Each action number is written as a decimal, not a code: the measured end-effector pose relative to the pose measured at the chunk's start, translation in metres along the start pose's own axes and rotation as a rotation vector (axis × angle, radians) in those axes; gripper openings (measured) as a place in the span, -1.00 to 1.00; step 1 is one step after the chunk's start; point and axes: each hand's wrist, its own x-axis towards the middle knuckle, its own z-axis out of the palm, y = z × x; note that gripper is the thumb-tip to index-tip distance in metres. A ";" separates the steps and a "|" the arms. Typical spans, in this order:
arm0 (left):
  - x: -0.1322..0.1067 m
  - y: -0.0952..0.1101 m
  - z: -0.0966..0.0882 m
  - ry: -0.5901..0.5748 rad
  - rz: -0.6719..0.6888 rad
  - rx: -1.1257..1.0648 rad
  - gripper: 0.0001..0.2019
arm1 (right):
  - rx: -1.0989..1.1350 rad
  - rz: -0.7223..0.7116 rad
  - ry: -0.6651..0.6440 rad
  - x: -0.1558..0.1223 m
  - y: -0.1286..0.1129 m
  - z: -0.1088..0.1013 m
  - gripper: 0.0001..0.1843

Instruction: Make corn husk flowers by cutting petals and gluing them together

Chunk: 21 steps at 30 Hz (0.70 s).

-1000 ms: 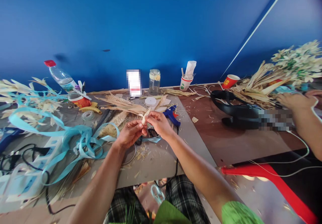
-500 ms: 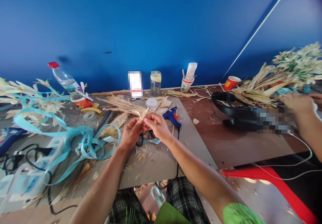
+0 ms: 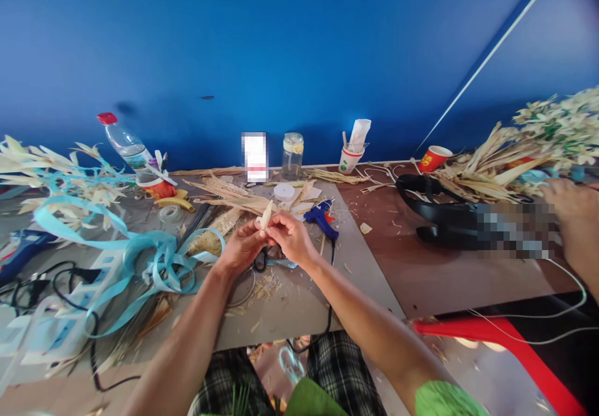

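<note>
A small pale piece of dried husk (image 3: pixel 266 214) stands upright between my fingertips over the table. Its base is pinched by my left hand (image 3: pixel 241 246) and my right hand (image 3: pixel 292 236), which meet there with thumbs close together. Both hands are closed, and the fingers partly hide the lower end of the piece. Behind them lie long dried husk strips (image 3: pixel 229 193) and a round white disc (image 3: pixel 283 191). A blue glue gun (image 3: pixel 322 219) rests just right of my right hand. Black loop handles (image 3: pixel 261 260), perhaps of scissors, show partly below my hands.
Light blue ribbon (image 3: pixel 159 260) and a white power strip (image 3: pixel 60 335) with cables spread on the left. A plastic bottle (image 3: pixel 125 145), a glass jar (image 3: pixel 292 157) and a paper cup (image 3: pixel 350 157) stand along the blue wall. At right, another person's hand (image 3: pixel 573 216) is near a black device (image 3: pixel 444 216).
The husk piece between my fingers showed two spread tips before; now it looks like one narrow upright petal. My hands stay together, and the camera view has shifted slightly.
</note>
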 end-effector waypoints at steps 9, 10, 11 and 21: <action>0.002 -0.001 -0.005 -0.016 0.048 0.122 -0.77 | 0.012 0.011 -0.022 0.002 0.008 -0.001 -0.87; 0.003 -0.001 -0.005 0.002 0.064 0.138 -0.77 | 0.032 0.033 -0.023 0.003 0.008 -0.001 -0.86; 0.003 0.000 -0.005 0.018 0.079 0.156 -0.78 | 0.051 0.055 -0.017 0.003 0.008 -0.001 -0.85; -0.002 0.004 0.010 0.042 0.074 0.303 -0.80 | 0.396 0.260 -0.123 0.014 -0.004 -0.027 -0.68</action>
